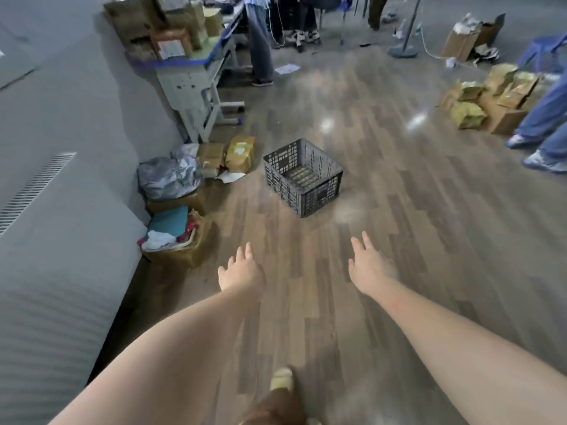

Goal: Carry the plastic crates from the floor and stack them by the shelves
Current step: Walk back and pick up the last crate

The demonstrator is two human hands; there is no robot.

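Approach step, judging by the scene: nothing lifted yet, both arms stretched toward the one grey plastic crate (303, 177), upright and empty on the wooden floor (399, 210).

Left to right, all placed against the crate. Far to its left, a pale grey wall panel (61, 210) running down the frame edge. Left of the crate and nearer the camera, an open cardboard box (179, 240) stuffed with cloth and paper. Just left of the crate, crumpled silver bags (171, 176) and tan parcels (239, 153), near but not touching it. Behind it to the left, a grey desk (196, 84) loaded with parcels. Short of the crate, well apart from it: left hand (241, 271) with fingers spread and empty, then right hand (371, 265), likewise splayed, holding nothing. Below both, one slippered foot (282, 378) mid-stride. Behind the crate, legs of standing people (260, 50) and a stand base (403, 52). Far right of the crate, more boxes and parcels (491, 99), plus another person's legs and shoes (543, 136).

Next move, by estimate: closing in, bending down, one hand on each opposite rim, lifting level. No shelves in view, so drop-off place unknown from here. Glossy planks with light glare, cluttered edges, people close by: clear lane straight to the crate, crowded beyond.
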